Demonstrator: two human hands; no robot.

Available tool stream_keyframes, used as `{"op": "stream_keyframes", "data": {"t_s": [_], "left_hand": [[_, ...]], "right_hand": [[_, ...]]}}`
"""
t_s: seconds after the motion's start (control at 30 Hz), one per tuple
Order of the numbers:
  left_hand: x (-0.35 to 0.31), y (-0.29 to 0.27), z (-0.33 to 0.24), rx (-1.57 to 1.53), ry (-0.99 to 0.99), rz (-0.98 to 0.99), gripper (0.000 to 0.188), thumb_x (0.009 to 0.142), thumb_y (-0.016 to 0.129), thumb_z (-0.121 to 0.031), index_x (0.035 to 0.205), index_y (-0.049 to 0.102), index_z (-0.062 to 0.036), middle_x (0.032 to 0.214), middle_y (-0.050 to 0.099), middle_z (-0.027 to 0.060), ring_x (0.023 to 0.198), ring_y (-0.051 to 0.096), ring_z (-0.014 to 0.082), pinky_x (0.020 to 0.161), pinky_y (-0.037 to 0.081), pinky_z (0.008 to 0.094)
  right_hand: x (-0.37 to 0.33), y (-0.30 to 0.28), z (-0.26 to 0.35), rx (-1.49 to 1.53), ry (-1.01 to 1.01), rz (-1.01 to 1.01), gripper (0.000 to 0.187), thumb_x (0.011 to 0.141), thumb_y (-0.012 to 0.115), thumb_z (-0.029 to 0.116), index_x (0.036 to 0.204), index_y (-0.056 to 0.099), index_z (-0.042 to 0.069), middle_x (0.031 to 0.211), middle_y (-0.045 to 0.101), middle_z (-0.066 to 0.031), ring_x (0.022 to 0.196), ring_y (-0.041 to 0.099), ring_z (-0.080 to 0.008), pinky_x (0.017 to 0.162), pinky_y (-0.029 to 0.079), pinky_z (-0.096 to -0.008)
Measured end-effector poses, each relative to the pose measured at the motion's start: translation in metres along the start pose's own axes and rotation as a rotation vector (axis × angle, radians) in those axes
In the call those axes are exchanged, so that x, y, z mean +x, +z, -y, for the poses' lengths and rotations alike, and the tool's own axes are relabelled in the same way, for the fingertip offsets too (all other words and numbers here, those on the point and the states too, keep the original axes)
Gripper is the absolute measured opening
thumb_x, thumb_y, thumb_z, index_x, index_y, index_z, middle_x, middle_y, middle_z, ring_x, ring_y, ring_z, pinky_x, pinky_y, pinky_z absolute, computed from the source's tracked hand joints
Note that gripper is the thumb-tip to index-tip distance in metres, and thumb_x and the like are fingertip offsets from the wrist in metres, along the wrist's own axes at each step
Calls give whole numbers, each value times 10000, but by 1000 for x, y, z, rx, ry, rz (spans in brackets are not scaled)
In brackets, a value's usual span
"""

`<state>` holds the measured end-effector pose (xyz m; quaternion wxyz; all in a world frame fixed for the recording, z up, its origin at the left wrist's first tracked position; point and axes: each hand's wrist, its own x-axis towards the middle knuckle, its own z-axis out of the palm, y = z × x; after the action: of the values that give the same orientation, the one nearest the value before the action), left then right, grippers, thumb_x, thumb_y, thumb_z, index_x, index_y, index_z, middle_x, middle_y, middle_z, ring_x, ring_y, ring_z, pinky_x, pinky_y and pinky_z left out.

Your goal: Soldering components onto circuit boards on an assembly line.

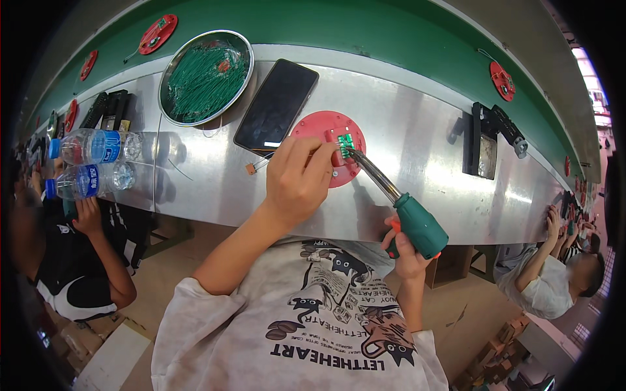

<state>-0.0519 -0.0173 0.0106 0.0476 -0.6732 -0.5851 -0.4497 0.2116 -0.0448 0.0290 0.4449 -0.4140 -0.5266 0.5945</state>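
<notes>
A round red plastic base [312,125] lies on the metal bench in front of me, with a small green circuit board [346,141] on its raised middle. My left hand [297,176] is closed, its thumb and fingertips pinched together at the left side of that middle. What they pinch is hidden. In my right hand [409,257] is the handle of a green soldering gun [420,225]. Its metal tip reaches up and left to the circuit board, touching or very near it. A small brown part with thin leads [251,169] lies left of my left hand.
A metal bowl of green wires [208,78] and a black smartphone [277,104] lie left of the base. Two water bottles [98,146] lie farther left. A black soldering stand [486,143] is at right. Red bases [502,81] sit on the green belt. People work on both sides.
</notes>
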Motion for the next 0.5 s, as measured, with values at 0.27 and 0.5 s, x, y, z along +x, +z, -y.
{"op": "stream_keyframes", "data": {"t_s": [0.27,0.5], "left_hand": [[-4,2,2,-58,55,4,263,703,714,32,965,725,29,866,631,92,763,617,243,647,510,355],[-3,5,5,-7,87,22,234,708,728,-8,939,718,24,866,638,84,755,620,234,625,508,346]], "right_hand": [[-4,-16,-10,-132,-83,163,416,990,599,61,1378,548,-78,1217,659,-221,965,677,-279,547,574,-343],[-3,-14,-9,-106,-91,180,382,990,595,43,1350,559,-78,1182,659,-223,884,675,-255,551,565,-342]]}}
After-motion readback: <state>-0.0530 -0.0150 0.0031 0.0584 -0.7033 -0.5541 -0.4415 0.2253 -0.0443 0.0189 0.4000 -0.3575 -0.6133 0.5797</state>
